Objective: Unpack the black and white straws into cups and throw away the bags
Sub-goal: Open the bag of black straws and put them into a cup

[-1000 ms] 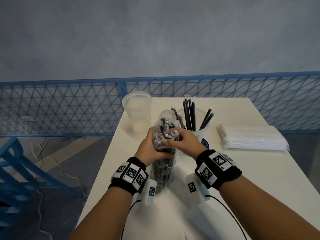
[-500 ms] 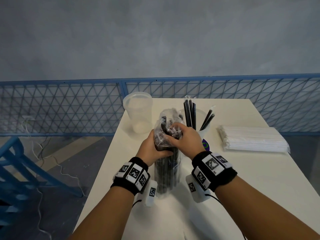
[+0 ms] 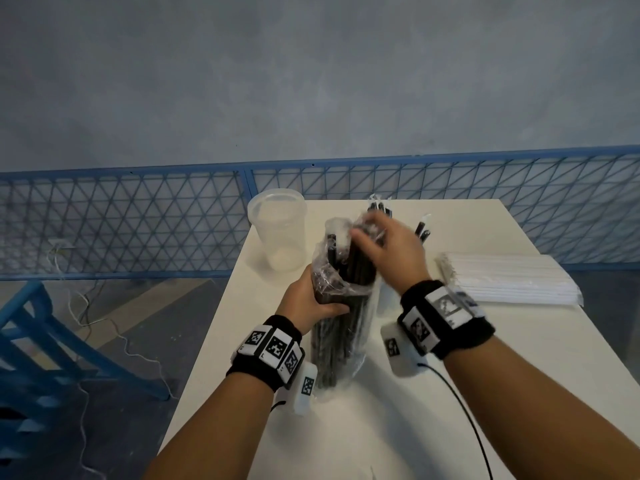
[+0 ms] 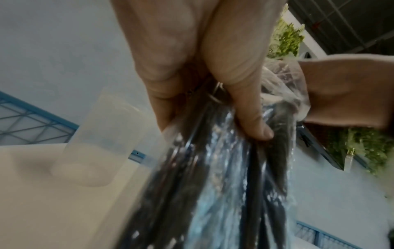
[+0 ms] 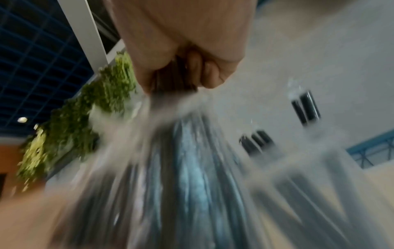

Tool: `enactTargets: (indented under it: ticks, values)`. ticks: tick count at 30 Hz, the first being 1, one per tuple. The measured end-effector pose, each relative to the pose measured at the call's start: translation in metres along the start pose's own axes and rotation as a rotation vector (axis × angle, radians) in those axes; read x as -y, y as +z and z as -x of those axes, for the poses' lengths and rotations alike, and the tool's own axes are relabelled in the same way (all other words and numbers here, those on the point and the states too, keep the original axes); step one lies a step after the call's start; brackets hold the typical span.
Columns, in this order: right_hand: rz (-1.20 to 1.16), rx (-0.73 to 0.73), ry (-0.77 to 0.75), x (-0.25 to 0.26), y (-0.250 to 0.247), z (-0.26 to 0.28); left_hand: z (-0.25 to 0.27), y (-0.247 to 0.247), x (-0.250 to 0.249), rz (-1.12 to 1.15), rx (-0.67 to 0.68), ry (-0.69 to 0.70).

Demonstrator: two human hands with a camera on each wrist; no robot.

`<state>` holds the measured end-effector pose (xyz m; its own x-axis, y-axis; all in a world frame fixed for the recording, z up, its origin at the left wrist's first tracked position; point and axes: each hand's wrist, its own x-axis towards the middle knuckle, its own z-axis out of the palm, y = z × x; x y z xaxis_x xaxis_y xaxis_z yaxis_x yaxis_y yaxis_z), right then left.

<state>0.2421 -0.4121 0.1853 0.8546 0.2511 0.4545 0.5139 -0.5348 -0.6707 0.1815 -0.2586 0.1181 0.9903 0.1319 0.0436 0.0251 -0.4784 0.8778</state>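
A clear bag of black straws (image 3: 337,327) stands upright on the white table (image 3: 398,427). My left hand (image 3: 311,301) grips the bag round its middle (image 4: 213,168). My right hand (image 3: 384,251) grips a bunch of black straws (image 3: 358,268) at the bag's open top, fingers curled round them (image 5: 170,80). Behind my right hand a cup, mostly hidden, holds several black straws (image 3: 422,232). An empty clear cup (image 3: 277,237) stands at the back left. A pack of white straws (image 3: 509,284) lies flat to the right.
A blue mesh fence (image 3: 138,223) runs behind the table. A blue chair frame (image 3: 41,341) and a white cable (image 3: 104,327) are on the floor to the left. The table's left edge is just beside my left wrist.
My right hand has risen at the bag's top, drawing a bunch of black straws up out of the bag. My left hand has kept its hold on the bag's middle.
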Motion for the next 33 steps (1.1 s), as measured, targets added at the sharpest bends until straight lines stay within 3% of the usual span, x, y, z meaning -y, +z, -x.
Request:
enactTargets:
  ticks: [5, 9, 14, 19, 23, 26, 30, 33]
  values:
    - [-0.255, -0.067, -0.035, 0.015, -0.024, -0.022, 0.001, 0.001, 0.003, 0.017, -0.042, -0.033]
    - [-0.685, 0.106, 0.169, 0.009, -0.008, -0.002, -0.002, 0.004, 0.001, 0.017, -0.063, -0.021]
    - [-0.445, 0.012, 0.225, 0.003, 0.020, 0.019, -0.003, 0.006, 0.000, -0.005, -0.055, -0.026]
    - [-0.681, -0.226, 0.366, 0.004, -0.001, -0.013, -0.002, 0.002, -0.002, 0.000, -0.054, -0.028]
    - [-0.898, -0.318, 0.461, 0.002, -0.016, -0.032, -0.002, 0.002, -0.001, 0.016, -0.064, -0.035]
    - [-1.079, -0.290, 0.537, -0.007, -0.020, -0.037, -0.003, 0.002, 0.000, 0.025, -0.078, -0.034]
    - [-1.028, -0.049, 0.613, -0.016, -0.005, -0.025, -0.005, 0.004, -0.002, 0.023, -0.093, -0.030]
    - [-1.163, -0.191, 0.702, -0.018, -0.003, -0.024, -0.006, 0.002, 0.000, 0.027, -0.111, -0.047]
